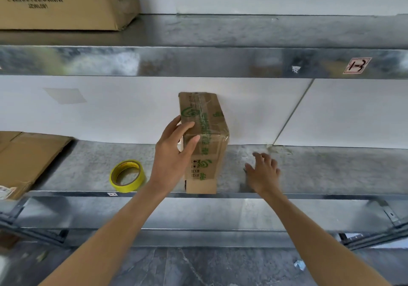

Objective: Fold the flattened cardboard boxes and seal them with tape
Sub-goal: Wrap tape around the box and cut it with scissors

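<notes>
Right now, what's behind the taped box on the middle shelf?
A white back panel shows around the taped box. The strip of panel and shelf directly behind it is covered; anything there can't be seen.

Top-left barcode box (66, 3) & flat cardboard (26, 160) cut off by L edge; right hand (262, 171) blurred.
</notes>
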